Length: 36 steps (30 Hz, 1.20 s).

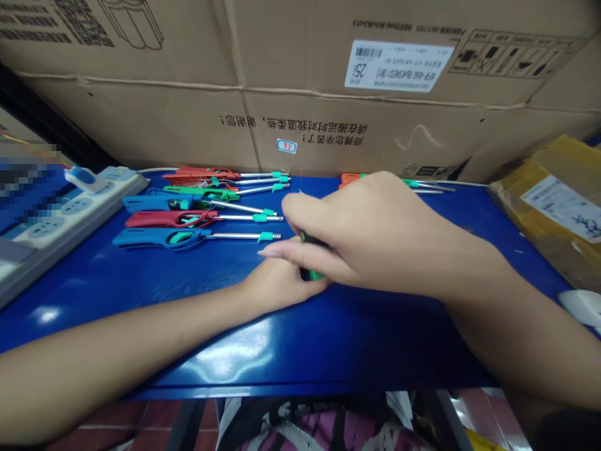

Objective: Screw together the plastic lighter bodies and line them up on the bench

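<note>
My right hand (pixel 370 232) lies over the middle of the blue table (pixel 197 288), fingers curled round a small black and green object (pixel 312 272) that I cannot name. My left hand (pixel 277 282) is tucked under it, touching the same object; its fingers are hidden. Several long-nosed lighters (pixel 188 216) in blue, red and green lie in a row just left of the hands, metal tubes pointing right. Another orange lighter (pixel 350 178) with its green-tipped tube peeks out behind my right hand.
Large cardboard boxes (pixel 300 88) wall off the back of the table. A white power strip (pixel 61 213) sits at the left. A yellow-brown parcel (pixel 554 200) with a label is at the right, and a white object (pixel 582 304) is at the right edge.
</note>
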Each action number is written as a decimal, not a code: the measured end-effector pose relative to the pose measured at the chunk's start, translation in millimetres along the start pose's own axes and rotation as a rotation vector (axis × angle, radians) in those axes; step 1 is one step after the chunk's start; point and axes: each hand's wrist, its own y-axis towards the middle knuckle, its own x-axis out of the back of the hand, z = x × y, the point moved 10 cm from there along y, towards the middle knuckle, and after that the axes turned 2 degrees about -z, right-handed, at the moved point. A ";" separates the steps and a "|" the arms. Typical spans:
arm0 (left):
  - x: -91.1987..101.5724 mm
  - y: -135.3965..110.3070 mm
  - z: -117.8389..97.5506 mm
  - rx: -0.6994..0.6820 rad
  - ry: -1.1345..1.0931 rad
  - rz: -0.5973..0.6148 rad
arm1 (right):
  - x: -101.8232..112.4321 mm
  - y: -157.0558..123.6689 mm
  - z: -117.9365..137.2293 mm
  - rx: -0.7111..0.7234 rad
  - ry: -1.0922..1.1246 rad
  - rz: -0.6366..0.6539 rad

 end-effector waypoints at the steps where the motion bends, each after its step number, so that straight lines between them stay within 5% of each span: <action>1: -2.6 -0.4 -1.4 -0.022 -0.001 0.026 | 0.0 -0.6 -4.1 -0.025 -0.001 0.019; 8: -8.2 -2.4 2.1 -0.028 0.074 0.066 | -1.3 -4.6 -25.1 -0.066 0.085 0.060; 14: -7.6 -1.0 1.5 -0.035 0.042 0.059 | -2.2 -6.2 -10.8 0.065 0.206 0.074; 20: -7.5 -0.6 3.0 -0.058 0.112 0.052 | 2.2 -0.5 -34.2 -0.142 0.065 0.003; 26: -9.5 -1.1 4.7 -0.070 0.147 0.064 | -4.2 -5.3 -38.7 -0.077 0.208 0.110; 36: -5.8 -1.7 2.0 -0.082 0.142 0.043 | -3.2 -3.9 -39.5 -0.056 0.236 0.092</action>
